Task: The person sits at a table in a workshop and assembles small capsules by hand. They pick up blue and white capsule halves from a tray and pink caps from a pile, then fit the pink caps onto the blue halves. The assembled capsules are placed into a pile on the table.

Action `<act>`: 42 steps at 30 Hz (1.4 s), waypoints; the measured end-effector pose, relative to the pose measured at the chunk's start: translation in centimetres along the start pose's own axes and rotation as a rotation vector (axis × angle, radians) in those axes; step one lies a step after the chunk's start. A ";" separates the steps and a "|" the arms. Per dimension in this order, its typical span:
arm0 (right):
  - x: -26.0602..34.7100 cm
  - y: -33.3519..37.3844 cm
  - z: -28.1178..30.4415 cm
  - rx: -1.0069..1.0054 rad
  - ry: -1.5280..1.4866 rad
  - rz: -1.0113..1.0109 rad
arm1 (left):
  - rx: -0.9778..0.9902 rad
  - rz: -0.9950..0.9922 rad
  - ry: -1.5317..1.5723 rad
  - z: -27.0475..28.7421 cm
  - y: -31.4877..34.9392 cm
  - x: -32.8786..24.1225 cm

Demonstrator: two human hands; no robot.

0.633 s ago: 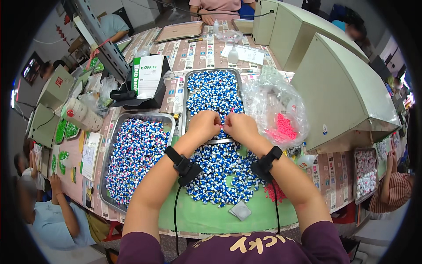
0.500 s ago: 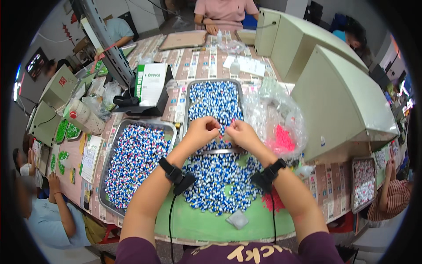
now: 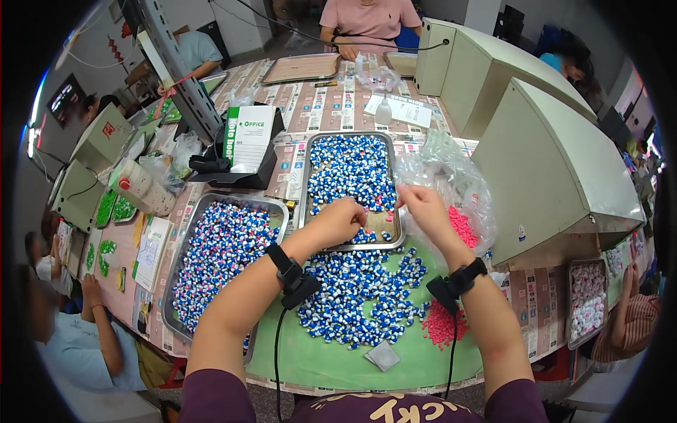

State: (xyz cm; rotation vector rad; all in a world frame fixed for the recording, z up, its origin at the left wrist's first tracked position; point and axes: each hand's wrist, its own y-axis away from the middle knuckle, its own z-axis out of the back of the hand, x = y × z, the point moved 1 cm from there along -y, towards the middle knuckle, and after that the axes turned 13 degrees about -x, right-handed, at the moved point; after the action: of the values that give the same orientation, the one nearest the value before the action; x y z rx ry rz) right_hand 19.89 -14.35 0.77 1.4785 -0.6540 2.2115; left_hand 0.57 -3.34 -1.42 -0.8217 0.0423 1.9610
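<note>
My left hand [image 3: 340, 221] is low over the near part of the middle metal tray [image 3: 360, 247], fingers curled inward; whatever they pinch is hidden. At this tray's right rim, my right hand [image 3: 427, 213] has thumb and forefinger pinched together; anything between them is too small to name. Small blue-and-white pieces [image 3: 349, 169] fill most of the tray, with a few pink ones by its near right corner. More blue-and-white pieces [image 3: 356, 296] lie loose on the green mat [image 3: 317, 370] below. Beside my right hand, a clear plastic bag [image 3: 451, 166] contains pink pieces [image 3: 462, 227].
A second metal tray [image 3: 243, 198] of blue, white and pink pieces stands left. Small pink pieces [image 3: 444, 326] and a grey square [image 3: 383, 356] lie on the mat. Beige metal housings [image 3: 550, 169] stand right, a notebook [image 3: 252, 141] behind left. Co-workers sit around the table.
My hands, close together over the middle tray before, have moved apart. The right has gone to the right rim; the left has come slightly nearer. The whole view has shifted a little.
</note>
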 end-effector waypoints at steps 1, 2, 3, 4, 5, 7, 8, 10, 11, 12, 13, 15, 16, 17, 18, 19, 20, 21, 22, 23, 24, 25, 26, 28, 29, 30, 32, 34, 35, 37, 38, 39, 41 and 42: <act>0.2 -0.1 -0.6 -0.074 0.207 0.188 | -0.005 0.010 -0.026 -0.1 0.0 -0.1; 0.9 0.4 -0.5 -0.002 0.439 0.164 | -0.010 0.020 -0.052 0.0 0.0 -0.4; 0.7 0.6 -0.7 0.007 0.517 0.211 | -0.016 0.030 -0.078 0.1 0.1 -0.5; 0.4 1.0 -0.8 0.015 0.594 0.259 | -0.022 0.017 -0.079 0.1 0.2 -0.6; 0.2 1.2 -1.0 0.023 0.671 0.307 | -0.028 0.003 -0.079 0.2 0.3 -0.6; 0.2 1.4 -1.1 0.031 0.717 0.341 | -0.027 -0.005 -0.090 0.3 0.4 -0.5; 0.2 1.5 -1.2 0.035 0.740 0.356 | -0.020 0.000 -0.100 0.4 0.3 -0.5; 0.0 1.5 -1.4 0.023 0.770 0.394 | -0.012 0.006 -0.122 0.5 0.3 -0.6; -0.1 1.5 -1.5 0.017 0.785 0.413 | -0.010 0.007 -0.133 0.5 0.3 -0.6; -0.4 1.5 -1.7 0.022 0.808 0.419 | -0.009 0.008 -0.144 0.5 0.3 -0.7; -0.6 1.5 -1.9 0.026 0.829 0.426 | -0.013 0.003 -0.143 0.5 0.3 -0.8; -0.8 1.6 -2.1 0.040 0.843 0.426 | -0.023 -0.006 -0.142 0.5 0.4 -0.9; -0.8 1.7 -2.1 0.052 0.836 0.420 | -0.042 -0.004 -0.115 0.3 0.4 -0.7; -0.8 1.9 -2.0 0.063 0.830 0.413 | -0.062 0.000 -0.088 0.2 0.5 -0.3; -0.8 1.9 -2.0 0.067 0.815 0.414 | -0.082 0.003 -0.061 0.2 0.5 0.0; -0.7 1.9 -1.8 0.064 0.801 0.411 | -0.083 0.110 0.049 0.4 0.3 -0.1; -0.7 1.8 -1.7 0.062 0.787 0.409 | -0.084 0.218 0.159 0.9 0.0 -0.3; -0.9 1.8 -1.6 0.052 0.781 0.409 | -0.084 0.326 0.269 1.1 -0.4 -0.3; -0.9 1.8 -1.7 0.044 0.769 0.414 | -0.071 0.444 0.509 1.5 -0.6 -0.1; -1.1 1.7 -1.9 0.036 0.757 0.418 | -0.039 0.562 0.772 2.1 -0.7 0.0; -1.2 1.6 -1.9 0.037 0.736 0.423 | -0.005 0.679 1.036 2.7 -0.8 -0.1; -1.4 1.5 -1.9 0.038 0.720 0.425 | 0.034 0.792 1.306 3.2 -1.1 -0.5; -1.5 1.4 -1.8 0.039 0.704 0.428 | -0.017 0.908 1.432 3.3 -1.5 -0.9; -1.2 1.6 -1.9 0.047 0.710 0.434 | -0.001 0.933 1.553 3.1 -1.6 -0.4; -1.1 1.6 -2.0 0.053 0.712 0.440 | 0.005 0.945 1.613 2.9 -1.6 -0.1; -1.2 1.6 -2.0 0.052 0.715 0.455 | 0.019 0.920 1.596 2.7 -1.7 0.1; -1.6 1.5 -2.0 0.046 0.724 0.478 | 0.006 0.879 1.502 2.6 -2.1 -0.9; -1.9 1.5 -1.8 0.051 0.728 0.468 | 0.028 0.839 1.408 2.2 -2.1 -1.0; -2.0 1.6 -1.8 0.053 0.726 0.463 | 0.039 0.842 1.318 2.0 -2.0 -0.9; -2.2 1.6 -1.8 0.032 0.705 0.533 | 0.067 0.843 1.144 1.6 -1.8 -1.0; -2.4 1.7 -1.7 0.022 0.698 0.566 | 0.103 0.725 0.803 1.4 -1.7 -1.0; -2.7 1.6 -1.9 0.020 0.721 0.589 | 0.123 0.606 0.617 1.0 -1.5 -0.9; -3.2 1.4 -2.3 0.019 0.768 0.639 | 0.155 0.360 0.253 0.6 -1.2 -2.0; -3.5 1.2 -2.3 0.014 0.788 0.634 | 0.211 0.324 0.121 0.8 -1.0 -2.7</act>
State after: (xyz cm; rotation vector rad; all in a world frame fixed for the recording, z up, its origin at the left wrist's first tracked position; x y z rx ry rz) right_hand 18.74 -14.25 -3.43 0.2930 -0.8835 2.9606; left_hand 1.74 -4.67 0.98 -0.8307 0.4719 2.1584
